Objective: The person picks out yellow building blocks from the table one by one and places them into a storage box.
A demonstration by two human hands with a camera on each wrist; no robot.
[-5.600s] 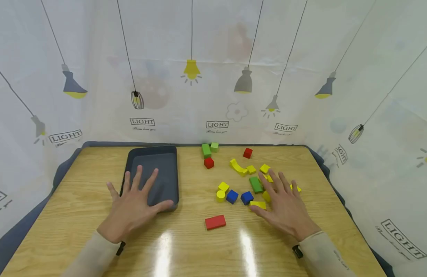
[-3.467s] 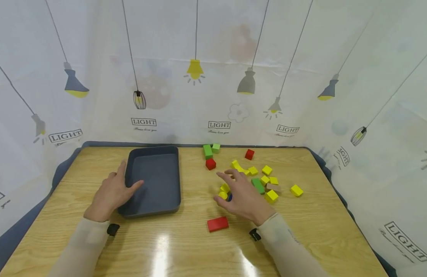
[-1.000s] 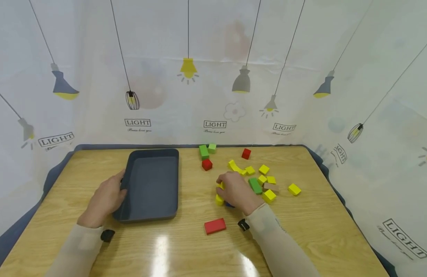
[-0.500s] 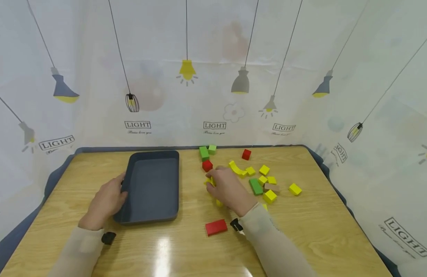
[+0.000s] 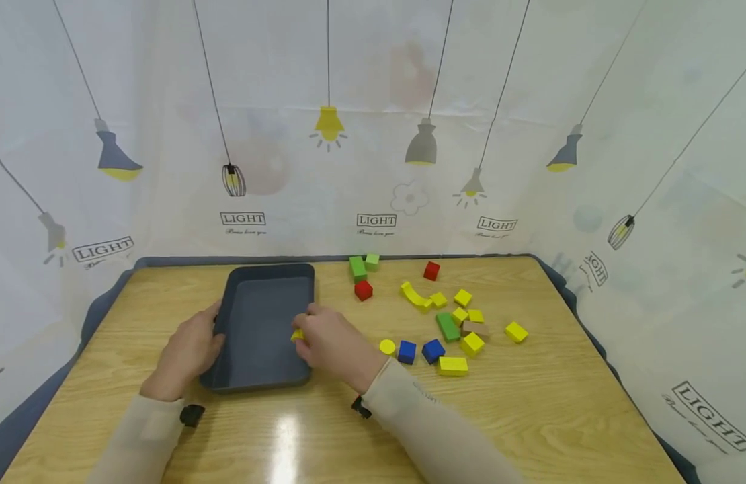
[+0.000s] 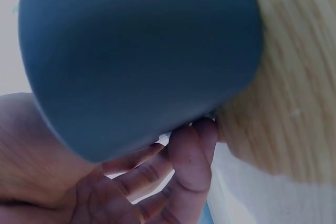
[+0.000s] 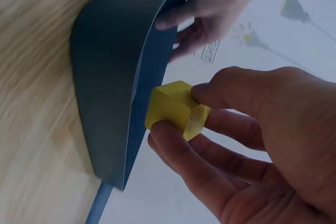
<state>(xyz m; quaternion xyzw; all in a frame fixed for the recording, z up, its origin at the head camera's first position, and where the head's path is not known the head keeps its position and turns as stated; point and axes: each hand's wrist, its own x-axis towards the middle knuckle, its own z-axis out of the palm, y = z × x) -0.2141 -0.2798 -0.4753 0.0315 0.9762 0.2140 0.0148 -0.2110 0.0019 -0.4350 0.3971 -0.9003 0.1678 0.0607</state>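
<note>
A dark grey rectangular tray lies on the left of the wooden table. At its left side my left hand grips the rim, the thumb over the edge and the fingers outside the wall. Over the tray's right rim, my right hand pinches a small yellow block between thumb and fingers; most of this block is covered by the hand in the head view. Nothing lies in the visible part of the tray.
Right of the tray lie several loose blocks: a yellow cylinder, blue cubes, a green block, a yellow arch, red cubes and other yellow pieces. A patterned curtain hangs behind the table.
My right hand has picked the yellow block from beside the yellow cylinder and carried it left to the tray. A red flat block near the front is now hidden. The left hand took hold of the tray.
</note>
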